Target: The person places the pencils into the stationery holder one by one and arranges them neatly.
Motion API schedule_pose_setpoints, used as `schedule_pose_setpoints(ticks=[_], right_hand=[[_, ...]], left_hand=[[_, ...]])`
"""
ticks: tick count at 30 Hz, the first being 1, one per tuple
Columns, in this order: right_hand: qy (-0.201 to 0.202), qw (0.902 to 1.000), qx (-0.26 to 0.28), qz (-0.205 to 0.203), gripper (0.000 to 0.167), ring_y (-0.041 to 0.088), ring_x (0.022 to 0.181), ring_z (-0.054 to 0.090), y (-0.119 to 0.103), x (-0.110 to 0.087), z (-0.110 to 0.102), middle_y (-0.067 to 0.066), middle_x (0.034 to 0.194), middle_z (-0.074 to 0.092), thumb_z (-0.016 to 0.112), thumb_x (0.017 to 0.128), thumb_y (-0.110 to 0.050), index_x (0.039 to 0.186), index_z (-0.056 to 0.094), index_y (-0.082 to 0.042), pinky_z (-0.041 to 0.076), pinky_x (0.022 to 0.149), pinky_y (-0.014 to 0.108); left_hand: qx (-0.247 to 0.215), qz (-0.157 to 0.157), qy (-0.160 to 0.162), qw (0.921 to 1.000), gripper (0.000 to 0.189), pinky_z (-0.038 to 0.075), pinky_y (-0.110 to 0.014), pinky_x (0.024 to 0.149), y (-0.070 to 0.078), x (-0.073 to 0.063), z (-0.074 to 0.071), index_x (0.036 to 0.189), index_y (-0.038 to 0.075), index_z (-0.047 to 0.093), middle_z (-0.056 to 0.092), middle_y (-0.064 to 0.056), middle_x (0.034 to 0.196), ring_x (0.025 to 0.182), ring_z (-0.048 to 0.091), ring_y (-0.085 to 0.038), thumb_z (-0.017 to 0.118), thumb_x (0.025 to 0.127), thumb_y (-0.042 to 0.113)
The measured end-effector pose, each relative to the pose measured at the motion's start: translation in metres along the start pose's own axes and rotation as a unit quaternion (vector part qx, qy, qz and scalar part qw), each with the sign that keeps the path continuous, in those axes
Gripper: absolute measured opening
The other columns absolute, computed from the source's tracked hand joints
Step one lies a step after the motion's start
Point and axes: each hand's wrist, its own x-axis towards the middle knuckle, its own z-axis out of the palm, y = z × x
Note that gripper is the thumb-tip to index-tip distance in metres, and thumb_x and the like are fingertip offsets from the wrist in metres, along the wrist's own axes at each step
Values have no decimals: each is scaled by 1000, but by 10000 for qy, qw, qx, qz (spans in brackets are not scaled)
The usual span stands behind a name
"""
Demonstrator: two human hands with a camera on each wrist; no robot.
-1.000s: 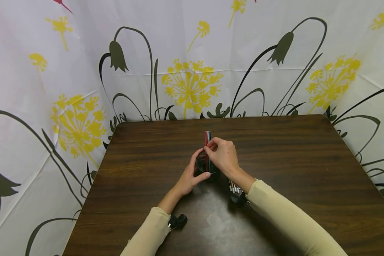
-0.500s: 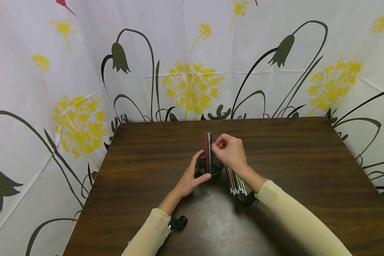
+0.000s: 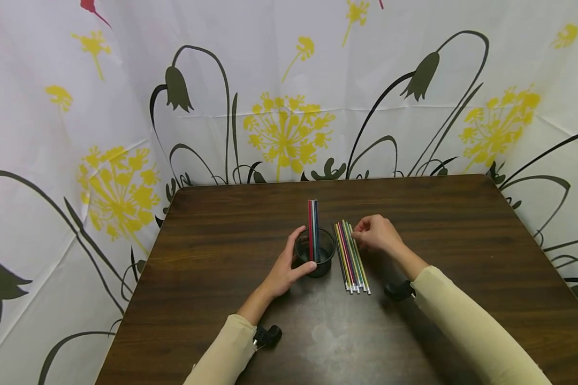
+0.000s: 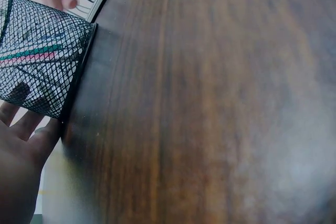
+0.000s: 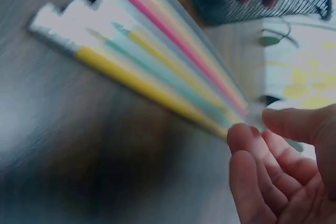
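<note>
A black mesh pencil cup (image 3: pixel 324 269) stands on the table, and my left hand (image 3: pixel 283 268) holds it around its left side. Several pencils (image 3: pixel 313 219), red, light and dark, stick up out of the cup. To the cup's right lies a row of loose pencils (image 3: pixel 350 262) in mixed colours, their eraser ends towards me. My right hand (image 3: pixel 378 234) is at the far end of this row. In the right wrist view its thumb (image 5: pixel 294 124) stands apart from the bent fingers, near the tip of a yellow pencil (image 5: pixel 152 93), with nothing visibly gripped.
The dark wooden table (image 3: pixel 212 230) ends at a white curtain (image 3: pixel 289 64) printed with flowers. A black wrist device (image 3: pixel 268 336) is strapped to the left wrist, another (image 3: pixel 400 291) to the right.
My right hand has left the pencils standing in the cup and moved right to the far end of the loose row, which now shows fully. The left hand stays on the cup.
</note>
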Motion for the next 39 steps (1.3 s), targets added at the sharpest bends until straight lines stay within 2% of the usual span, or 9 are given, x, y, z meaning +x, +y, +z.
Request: schedule_pose_setpoints(ticks=[4, 8, 21, 31, 34, 39], right_hand=[[-467, 9987, 136, 177, 16, 18, 61, 66, 17, 1, 1, 6, 73, 69, 73, 88, -20, 88, 68, -5, 55, 53, 32], [-645, 9973, 288, 188, 19, 18, 62, 66, 25, 3, 1, 6, 75, 69, 74, 88, -20, 91, 68, -3, 55, 54, 33], [-633, 9968, 439, 232, 12, 18, 61, 66, 29, 6, 4, 5, 75, 68, 72, 87, -13, 91, 68, -2, 56, 53, 34], [-632, 9965, 416, 365, 20, 18, 63, 67, 28, 4, 5, 6, 78, 68, 75, 87, -20, 93, 67, -3, 56, 55, 34], [-617, 9967, 358, 377, 17, 17, 62, 66, 26, 4, 5, 6, 76, 68, 75, 86, -16, 91, 67, -3, 55, 54, 34], [-517, 9980, -161, 317, 12, 16, 57, 64, 21, 3, 5, 5, 68, 65, 71, 85, -15, 88, 66, -5, 54, 51, 32]], left_hand=[[52, -40, -44, 10000, 81, 27, -64, 106, 1, -1, 0, 155, 10, 16, 36, -24, 147, 132, 37, -43, 64, 91, 9], [60, -30, -34, 10000, 81, 28, -64, 106, 1, -1, -1, 155, 9, 16, 36, -24, 147, 132, 37, -44, 64, 91, 9], [60, -28, -62, 10000, 81, 27, -64, 107, 1, 0, -2, 156, 5, 14, 35, -25, 148, 134, 36, -43, 64, 91, 9], [100, -130, -63, 9998, 81, 27, -64, 107, 2, 0, -2, 156, 11, 15, 31, -22, 151, 136, 32, -46, 63, 91, 9], [94, -93, -36, 9999, 81, 28, -64, 106, -1, 1, -2, 156, 13, 16, 32, -22, 150, 135, 34, -45, 64, 91, 10], [164, -16, 61, 9998, 82, 30, -61, 107, -23, 3, -1, 156, 17, 17, 35, -16, 150, 134, 39, -36, 66, 91, 12]])
